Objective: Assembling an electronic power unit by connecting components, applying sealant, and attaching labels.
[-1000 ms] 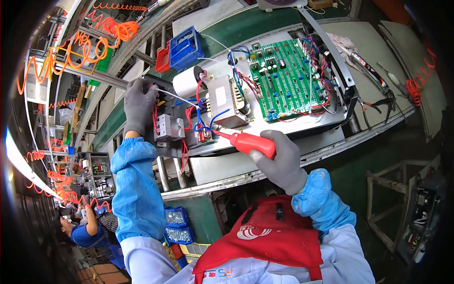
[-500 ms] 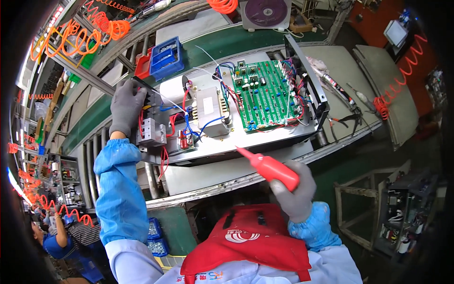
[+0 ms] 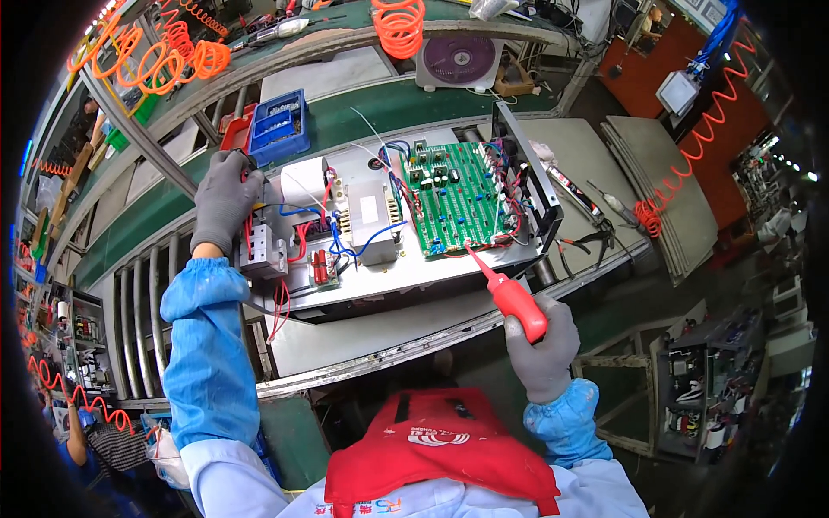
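Note:
An open metal chassis [image 3: 406, 274] lies on the bench with a green circuit board [image 3: 456, 198], a grey transformer block [image 3: 373, 223] and red and blue wires inside. My left hand [image 3: 221, 198], in a grey glove, grips the chassis at its far left end by the grey terminal parts [image 3: 262, 255]. My right hand [image 3: 542, 347], also gloved, holds a red-handled screwdriver [image 3: 509, 292]. Its tip sits at the lower edge of the circuit board.
A blue parts bin [image 3: 278, 126] and a red bin [image 3: 235, 131] stand behind the chassis. A small fan [image 3: 458, 60] is at the back. Orange coiled hoses [image 3: 173, 52] hang above. Hand tools [image 3: 596, 207] lie to the right. Another person [image 3: 104, 440] is at lower left.
My right hand has carried the screwdriver from the left wiring area across to the right, and its tip now rests by the circuit board's lower edge. My left hand keeps its grip.

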